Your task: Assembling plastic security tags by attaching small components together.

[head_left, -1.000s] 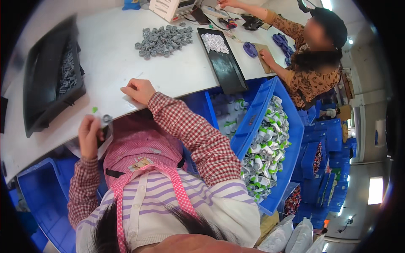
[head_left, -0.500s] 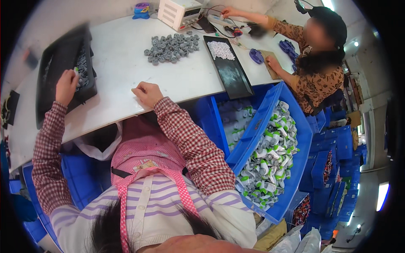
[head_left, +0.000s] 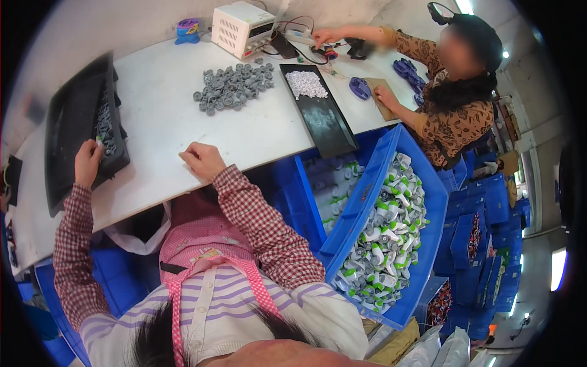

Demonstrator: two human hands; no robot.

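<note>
My left hand (head_left: 89, 164) is closed at the near end of the black tray (head_left: 73, 116) on the left. Between its fingertips shows a small white and green piece (head_left: 99, 140), mostly hidden by the fingers. Small grey parts (head_left: 105, 125) lie in the tray just beyond that hand. Near the front edge of the white table (head_left: 160, 131), my right hand (head_left: 205, 161) rests with its fingers curled together. Whatever it may hold is hidden. Farther back, a loose pile of round grey parts (head_left: 232, 87) is spread on the tabletop.
A black tray of small white pieces (head_left: 318, 116) stands right of the pile. The blue bin (head_left: 422, 290) at my right holds many white, grey and green pieces. A co-worker (head_left: 458, 104) sits at the far right, beside purple parts (head_left: 359, 88). A white power supply (head_left: 238, 30) stands behind.
The whole view has shifted, so the table's things appear lower and farther left. Both my hands keep nearly the same places on the table. The co-worker's far hand has moved slightly among the cables.
</note>
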